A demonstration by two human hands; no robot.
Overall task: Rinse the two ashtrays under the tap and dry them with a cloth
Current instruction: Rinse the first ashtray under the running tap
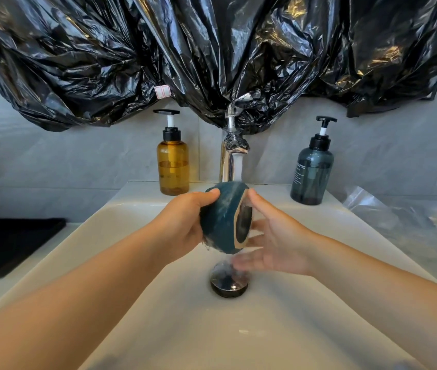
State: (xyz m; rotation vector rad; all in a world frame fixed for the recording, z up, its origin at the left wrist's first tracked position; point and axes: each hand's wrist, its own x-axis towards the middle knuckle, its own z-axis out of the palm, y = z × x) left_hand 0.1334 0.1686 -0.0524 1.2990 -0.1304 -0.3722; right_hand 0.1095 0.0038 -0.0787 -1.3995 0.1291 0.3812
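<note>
left hand gripping ashtray, right hand splayed

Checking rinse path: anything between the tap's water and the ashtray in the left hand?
Nothing visible. Water from the chrome tap lands straight on the round dark-teal ashtray held by the left hand; the right hand sits beside its opening, out of the stream.

Soft, fairly bright light: warm glare patches glint on the crumpled black plastic sheet and the chrome tap. Faint shadows lie in the sink. On the right hand the fingertips smear with motion blur — wide-angle distortion bows the frame's edges.
</note>
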